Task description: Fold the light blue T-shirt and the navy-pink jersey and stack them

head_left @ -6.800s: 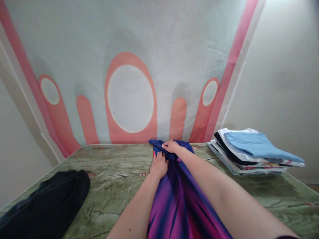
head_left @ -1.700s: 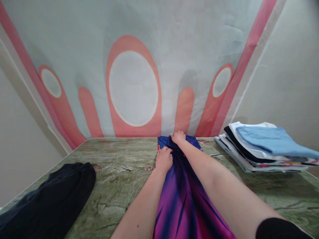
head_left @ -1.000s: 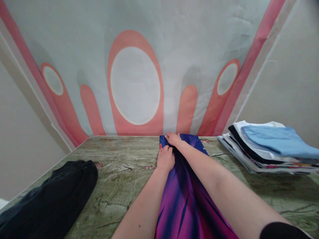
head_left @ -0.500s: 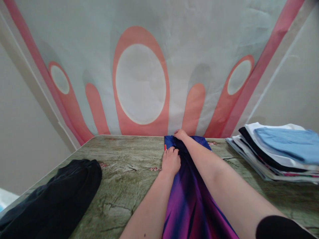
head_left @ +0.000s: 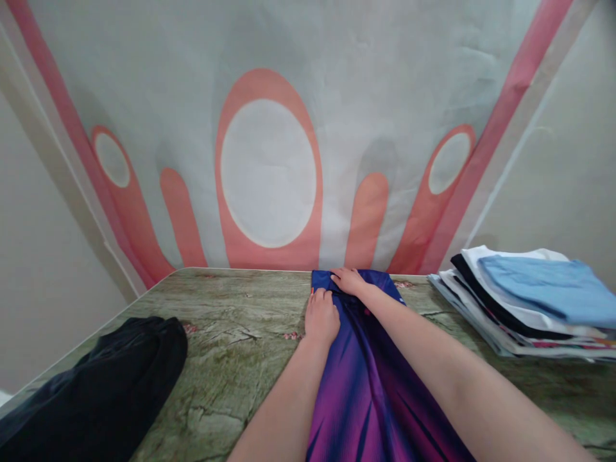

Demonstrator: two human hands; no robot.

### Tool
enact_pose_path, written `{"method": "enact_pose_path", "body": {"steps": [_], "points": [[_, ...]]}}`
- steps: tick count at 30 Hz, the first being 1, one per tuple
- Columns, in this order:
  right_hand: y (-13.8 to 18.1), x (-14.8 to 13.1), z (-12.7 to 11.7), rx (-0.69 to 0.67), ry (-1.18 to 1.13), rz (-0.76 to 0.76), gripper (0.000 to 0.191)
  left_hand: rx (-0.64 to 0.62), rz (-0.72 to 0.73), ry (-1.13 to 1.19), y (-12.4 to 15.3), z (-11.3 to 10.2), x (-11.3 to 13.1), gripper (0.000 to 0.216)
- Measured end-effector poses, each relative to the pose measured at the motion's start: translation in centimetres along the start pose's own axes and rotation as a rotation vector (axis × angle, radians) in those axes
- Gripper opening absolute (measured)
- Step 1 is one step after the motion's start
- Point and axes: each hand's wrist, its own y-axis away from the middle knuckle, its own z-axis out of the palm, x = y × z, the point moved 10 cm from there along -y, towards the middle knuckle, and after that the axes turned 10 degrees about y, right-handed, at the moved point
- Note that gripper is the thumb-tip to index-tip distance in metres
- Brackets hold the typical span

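Observation:
A blue, purple and pink striped garment (head_left: 366, 385) lies lengthwise on the green marbled table (head_left: 226, 359), running from me to the far edge. My left hand (head_left: 321, 316) rests palm down on its left edge near the far end, fingers together and flat. My right hand (head_left: 350, 281) lies just beyond it on the blue far end of the garment, fingers stretched along the cloth. Neither hand grips anything that I can see.
A stack of folded clothes (head_left: 524, 301), light blue piece on top, sits at the right of the table. A dark crumpled garment (head_left: 96, 391) lies at the near left. A grey and salmon patterned banner (head_left: 269, 173) hangs behind the table's far edge.
Both hands have stayed at the far end of the garment, shifting slightly. My right hand has flattened onto the cloth. The view has drifted a little.

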Motion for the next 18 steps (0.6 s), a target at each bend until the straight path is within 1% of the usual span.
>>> {"method": "enact_pose_path", "body": {"steps": [4,8,10,12,13,15,17,18], "points": [[3.8,-0.2,-1.7,0.044,0.006,-0.074,0.045,0.001,0.068,0.013,-0.3,0.1,0.4,0.035],[9.0,-0.5,-2.7,-0.032,-0.013,-0.227,0.043,-0.026,0.058,0.034,-0.6,0.1,0.3,0.043],[11.7,0.5,-4.4,0.025,-0.024,-0.234,0.042,-0.035,0.065,0.060,-0.8,0.1,0.5,0.050],[14.6,2.2,-6.5,0.118,-0.031,-0.189,0.042,-0.015,0.094,0.092,-0.8,-0.1,1.0,0.055],[16.0,3.0,-7.1,0.138,-0.033,-0.168,0.042,-0.026,0.112,0.103,-0.8,0.0,1.3,0.056],[18.9,3.9,-7.1,0.109,-0.039,-0.165,0.041,-0.132,0.158,0.095,-0.5,1.2,2.0,0.053],[21.4,3.9,-6.5,0.065,-0.033,-0.187,0.042,-0.261,0.205,0.055,0.0,2.6,2.7,0.047],[22.4,3.9,-6.2,0.057,-0.027,-0.194,0.042,-0.289,0.221,0.035,0.2,2.9,2.9,0.046]]}}
